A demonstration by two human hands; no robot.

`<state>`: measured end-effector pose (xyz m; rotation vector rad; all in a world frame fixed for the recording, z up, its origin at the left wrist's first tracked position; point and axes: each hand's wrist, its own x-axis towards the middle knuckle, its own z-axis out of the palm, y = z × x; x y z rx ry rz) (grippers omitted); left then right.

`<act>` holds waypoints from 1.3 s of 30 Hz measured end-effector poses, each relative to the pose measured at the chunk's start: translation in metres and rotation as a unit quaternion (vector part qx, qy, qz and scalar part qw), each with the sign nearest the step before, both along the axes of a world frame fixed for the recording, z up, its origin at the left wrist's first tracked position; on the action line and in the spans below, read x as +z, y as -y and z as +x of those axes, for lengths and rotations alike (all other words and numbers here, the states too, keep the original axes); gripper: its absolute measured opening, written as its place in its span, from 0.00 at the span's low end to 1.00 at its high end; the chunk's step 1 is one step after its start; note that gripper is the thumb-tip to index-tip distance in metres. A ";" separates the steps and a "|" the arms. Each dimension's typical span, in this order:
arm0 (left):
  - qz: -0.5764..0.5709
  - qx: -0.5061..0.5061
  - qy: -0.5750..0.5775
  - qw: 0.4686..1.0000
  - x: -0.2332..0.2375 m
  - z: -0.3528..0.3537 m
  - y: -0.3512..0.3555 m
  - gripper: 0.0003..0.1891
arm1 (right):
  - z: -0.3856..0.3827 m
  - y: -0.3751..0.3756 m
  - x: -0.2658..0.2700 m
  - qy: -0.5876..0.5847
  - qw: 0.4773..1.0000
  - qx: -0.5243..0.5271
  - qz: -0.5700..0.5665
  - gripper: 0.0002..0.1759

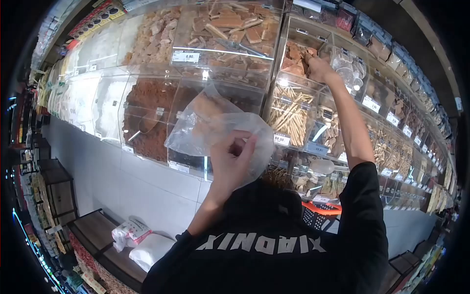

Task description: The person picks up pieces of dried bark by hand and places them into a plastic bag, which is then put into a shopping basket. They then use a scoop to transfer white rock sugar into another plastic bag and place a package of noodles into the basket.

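Hands are well apart, the left (230, 159) low over the bins near the middle and the right (318, 68) reaching farther forward. Thumb and fingers of the left hand are curled together on a clear plastic bag (262, 142), which spreads out on both sides of it. Light brown pieces (208, 108) show through the raised part of the bag. The right hand has its fingers down among reddish-brown chunks (292, 56) in an open bin; their tips are hidden, so whether they have closed on a piece cannot be told.

Just below that bin, toward the body, lie pale, thin sticks (291, 110) in another bin, with a price label (281, 139) on its front. To the right of the chunks is a compartment with clear, rounded plastic items (347, 73).

Ahead of the bag, a bin of flat tan pieces (227, 22) has metal tongs (245, 49) lying in it and a label reading 6.80 (185, 57). Left of the bag, a bin of dark brown contents (152, 105) holds a scoop (142, 128). A clear scoop (320, 166) rests over the nearer bins on the right, and an orange-rimmed basket (320, 209) stands below them, beside the black shirt (264, 264).
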<state>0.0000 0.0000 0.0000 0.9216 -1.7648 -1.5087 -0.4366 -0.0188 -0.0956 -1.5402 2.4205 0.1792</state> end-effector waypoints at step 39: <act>0.036 0.044 -0.018 0.998 -0.001 0.015 0.003 0.04 | 0.028 -0.012 0.006 0.132 0.946 -0.124 -0.270 0.40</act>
